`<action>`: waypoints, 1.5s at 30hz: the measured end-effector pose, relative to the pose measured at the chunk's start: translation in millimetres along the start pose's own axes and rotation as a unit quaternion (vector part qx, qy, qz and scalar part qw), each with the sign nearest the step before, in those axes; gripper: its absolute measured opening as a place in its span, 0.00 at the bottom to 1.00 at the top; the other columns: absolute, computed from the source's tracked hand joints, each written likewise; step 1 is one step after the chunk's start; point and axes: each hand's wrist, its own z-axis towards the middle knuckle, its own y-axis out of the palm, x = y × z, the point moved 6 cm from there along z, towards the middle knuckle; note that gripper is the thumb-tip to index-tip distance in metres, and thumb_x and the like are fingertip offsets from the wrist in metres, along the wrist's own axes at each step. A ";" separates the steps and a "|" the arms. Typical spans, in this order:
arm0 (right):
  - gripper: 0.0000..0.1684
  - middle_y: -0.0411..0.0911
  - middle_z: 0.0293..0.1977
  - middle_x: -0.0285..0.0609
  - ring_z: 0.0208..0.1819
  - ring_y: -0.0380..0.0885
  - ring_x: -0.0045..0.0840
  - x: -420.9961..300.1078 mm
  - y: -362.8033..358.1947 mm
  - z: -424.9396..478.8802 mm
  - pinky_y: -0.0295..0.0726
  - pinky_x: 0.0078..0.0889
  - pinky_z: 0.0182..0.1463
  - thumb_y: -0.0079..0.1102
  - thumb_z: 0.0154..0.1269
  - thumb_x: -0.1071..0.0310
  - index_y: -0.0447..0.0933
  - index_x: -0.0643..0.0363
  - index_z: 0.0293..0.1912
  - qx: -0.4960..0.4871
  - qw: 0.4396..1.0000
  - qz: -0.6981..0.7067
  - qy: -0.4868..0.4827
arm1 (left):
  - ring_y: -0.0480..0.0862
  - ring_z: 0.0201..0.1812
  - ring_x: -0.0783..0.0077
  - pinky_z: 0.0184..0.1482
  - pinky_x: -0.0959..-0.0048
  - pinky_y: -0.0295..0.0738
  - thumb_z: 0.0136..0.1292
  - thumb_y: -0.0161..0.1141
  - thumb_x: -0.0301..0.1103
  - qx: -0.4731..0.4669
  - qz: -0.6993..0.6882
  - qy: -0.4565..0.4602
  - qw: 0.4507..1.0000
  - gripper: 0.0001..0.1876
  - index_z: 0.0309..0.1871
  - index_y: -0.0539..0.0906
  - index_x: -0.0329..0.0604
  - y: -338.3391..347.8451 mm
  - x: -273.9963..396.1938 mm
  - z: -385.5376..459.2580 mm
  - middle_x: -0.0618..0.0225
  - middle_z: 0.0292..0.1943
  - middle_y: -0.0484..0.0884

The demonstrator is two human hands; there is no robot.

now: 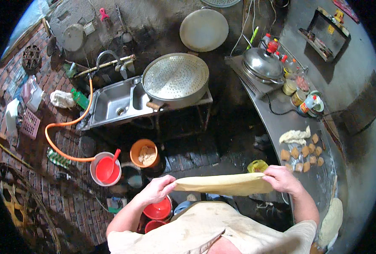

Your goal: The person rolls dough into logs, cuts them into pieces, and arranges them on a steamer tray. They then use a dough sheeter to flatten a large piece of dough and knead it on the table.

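A pale yellow cloth (219,183) with a fine weave is stretched between my two hands in front of my body. My left hand (160,188) pinches one top corner between thumb and fingers. The opposite corner is gripped by my right hand (280,178). The cloth's upper edge runs nearly straight and its lower part hangs down. Just beyond my right hand, on the metal counter, lie several brown dough pieces (294,153) and a strip of white dough (295,137). Below my left hand stands a red bucket (157,209).
A steel sink (111,101) bears a large perforated steamer tray (176,76). An orange hose (68,123) runs from the tap to a bucket of red liquid or lining with a red ladle (113,162). An orange bucket (144,144) holds pale lumps. A lidded wok (263,63) and jars (290,87) stand along the counter (280,122).
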 end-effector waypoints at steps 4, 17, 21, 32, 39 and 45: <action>0.13 0.82 0.33 0.51 0.36 0.83 0.40 29.2 -27.3 87.3 0.81 0.37 0.43 0.58 0.67 0.60 0.81 0.60 0.41 -0.074 0.989 0.047 0.118 | 0.82 0.38 0.71 0.42 0.68 0.80 0.74 0.55 0.40 0.024 -0.004 -0.021 0.999 0.14 0.47 0.79 0.36 -52.9 9.8 69.8 0.62 0.35 0.81; 0.12 0.83 0.29 0.44 0.32 0.82 0.24 40.8 -221.5 545.7 0.79 0.29 0.38 0.54 0.67 0.65 0.80 0.64 0.37 0.357 0.918 0.088 -0.145 | 0.85 0.36 0.69 0.42 0.69 0.79 0.70 0.59 0.39 0.483 0.167 0.179 0.840 0.12 0.47 0.81 0.40 -434.1 106.0 344.3 0.58 0.35 0.86; 0.11 0.85 0.34 0.43 0.36 0.81 0.22 32.8 -217.0 584.1 0.79 0.27 0.45 0.57 0.66 0.67 0.82 0.64 0.43 0.371 0.894 0.197 -0.155 | 0.82 0.35 0.70 0.41 0.75 0.77 0.69 0.61 0.31 0.459 0.162 0.337 0.806 0.09 0.48 0.81 0.37 -478.0 80.1 353.0 0.59 0.38 0.85; 0.11 0.82 0.38 0.51 0.44 0.82 0.43 177.0 51.8 644.9 0.80 0.40 0.47 0.55 0.62 0.71 0.81 0.62 0.42 0.270 0.961 0.063 -0.011 | 0.82 0.51 0.50 0.53 0.61 0.79 0.57 0.64 0.23 0.287 0.218 0.200 0.911 0.10 0.42 0.84 0.42 -338.8 -211.1 444.9 0.52 0.51 0.81; 0.11 0.82 0.45 0.52 0.51 0.81 0.42 204.0 111.8 619.0 0.79 0.38 0.56 0.54 0.61 0.74 0.81 0.65 0.42 0.211 0.975 0.062 0.034 | 0.80 0.54 0.46 0.57 0.57 0.77 0.55 0.65 0.24 0.229 0.170 0.188 0.940 0.09 0.40 0.85 0.39 -284.6 -242.0 431.8 0.50 0.48 0.82; 0.07 0.81 0.41 0.51 0.48 0.80 0.45 198.6 108.2 601.3 0.80 0.40 0.51 0.55 0.62 0.74 0.79 0.64 0.39 0.214 0.975 0.057 0.017 | 0.81 0.52 0.51 0.54 0.60 0.78 0.56 0.66 0.25 0.204 0.204 0.175 0.941 0.08 0.40 0.85 0.40 -276.1 -229.6 421.9 0.55 0.46 0.82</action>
